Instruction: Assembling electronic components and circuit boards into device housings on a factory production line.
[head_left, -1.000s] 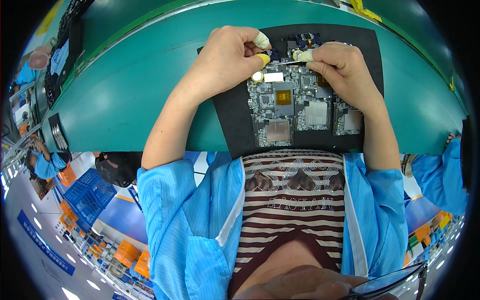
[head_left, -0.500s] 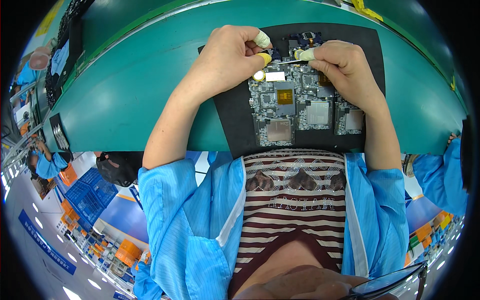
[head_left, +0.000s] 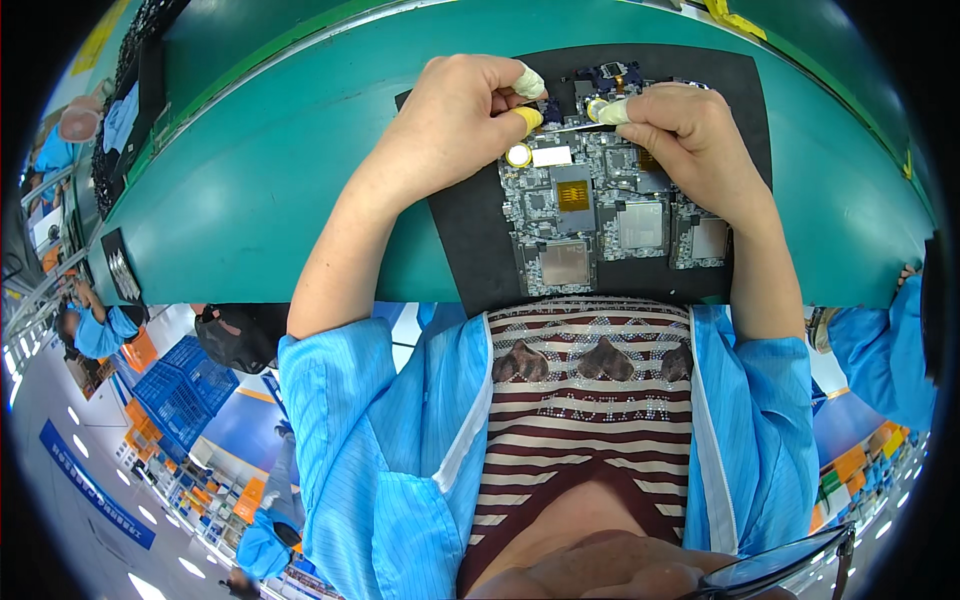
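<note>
My left hand (head_left: 440,125) is at the far end of the left circuit board (head_left: 545,220). Its thumb and forefinger, in yellow and pale green finger covers, pinch beside a small dark blue part (head_left: 551,108); what lies between the tips is hidden. In my right hand (head_left: 692,140), also with covered fingertips, a thin metal tool (head_left: 572,128) points left across the boards toward my left thumb. A middle circuit board (head_left: 628,180) and a right circuit board (head_left: 700,238) lie alongside, the right one partly under my hand. Beneath them is a black mat (head_left: 465,235).
The mat rests on a green worktable (head_left: 270,200). A dark holder with pale strips (head_left: 120,268) lies at the table's left end. Blue crates (head_left: 185,390) stand behind on the left. A co-worker's blue sleeve (head_left: 880,345) shows at the far right.
The left and middle boards have shifted slightly to the right. My hands stay almost in place, with the metal tool still in the right. A person in the background at lower left has moved.
</note>
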